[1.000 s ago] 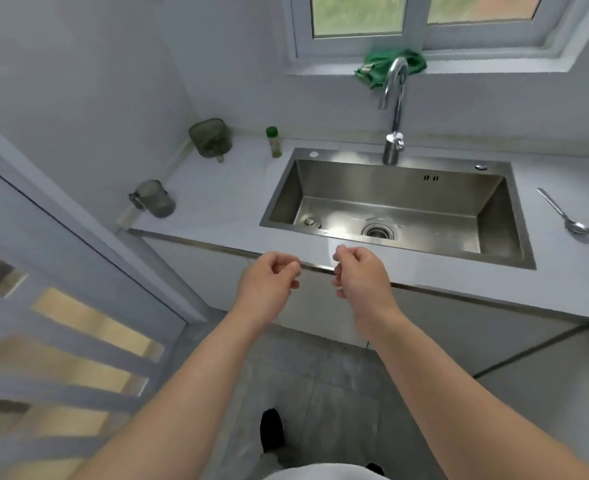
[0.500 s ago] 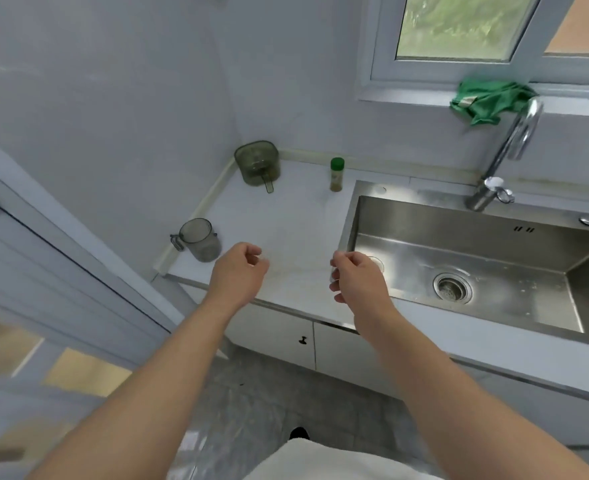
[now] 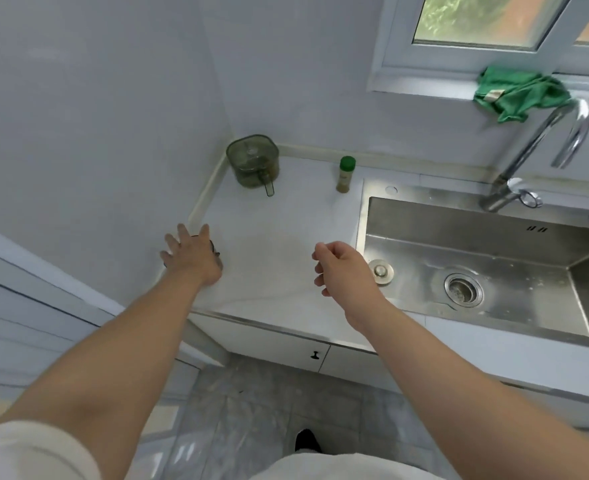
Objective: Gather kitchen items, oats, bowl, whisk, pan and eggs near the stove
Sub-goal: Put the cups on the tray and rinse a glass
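The left hand [image 3: 192, 256] is stretched out over the worktop's [image 3: 279, 258] left edge, fingers straight and spread, palm down. It holds nothing that can be seen. Directly beneath the palm sits a small jar [image 3: 215, 252], of which only a dark sliver of rim shows at the thumb side. Whether the fingers touch it cannot be told, nor whether it holds the oats. The jar appears to stand upright, so the move would be straight down and a closing of the fingers round it. The right hand [image 3: 345, 268] hangs above the worktop beside the sink's [image 3: 364, 216] left rim, loosely curled and empty. It is well apart from the jar, so the left is plainly the nearer. Further back, a green-tinted lidded tub [image 3: 253, 162] stands in the far-left corner, and a green-capped bottle [image 3: 345, 174] by the sink's far-left corner. No bowl, whisk, pan or eggs are in view.
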Demonstrator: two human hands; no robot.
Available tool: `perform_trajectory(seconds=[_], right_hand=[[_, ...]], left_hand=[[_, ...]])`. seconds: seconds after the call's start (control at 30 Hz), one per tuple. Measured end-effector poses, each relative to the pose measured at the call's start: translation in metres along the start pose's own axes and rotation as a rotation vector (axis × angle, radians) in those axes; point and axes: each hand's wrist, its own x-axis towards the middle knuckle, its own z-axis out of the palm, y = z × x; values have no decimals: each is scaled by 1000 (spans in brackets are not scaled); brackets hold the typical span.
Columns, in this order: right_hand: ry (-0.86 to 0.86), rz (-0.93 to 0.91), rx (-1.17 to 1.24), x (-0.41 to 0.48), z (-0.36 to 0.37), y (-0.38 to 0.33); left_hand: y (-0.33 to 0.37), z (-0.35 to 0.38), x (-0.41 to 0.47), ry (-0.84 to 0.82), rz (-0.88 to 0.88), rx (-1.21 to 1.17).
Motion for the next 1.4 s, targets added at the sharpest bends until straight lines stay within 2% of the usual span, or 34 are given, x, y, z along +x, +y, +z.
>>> perform_trajectory(seconds=[0.13,0.27,0.33,0.4,0.5,0.67,0.83,1.03,1.2,1.3,1.4], right_hand=[[47,36,4,4,-11,8],[101,62,19,12,-27,13],[112,72,39,14,-36,15],[151,72,59,15,-51,19],[236,75,80,14,-78,25],[432,42,145,1,-152,35],[679,40,242,-19,-258,67],[877,48,399,-26,-393,105],[893,87,363,11,-505,145],[872,133,260,43,-573,166],[848,195,4,73,-634,177]], left_hand=[[-7,8,12,-23,-12,-6],[12,2,3,-8,14,137],[39,-4,-10,50,190,153],[82,-8,-32,112,415,78],[151,-14,-74,198,655,-26],[254,-10,-141,162,939,-195],[347,2,-201,94,1177,-148],[451,29,-258,-17,1266,-75],[540,62,-293,-37,1278,-24],[594,78,-305,-59,1239,12],[644,88,-309,-66,1206,33]])
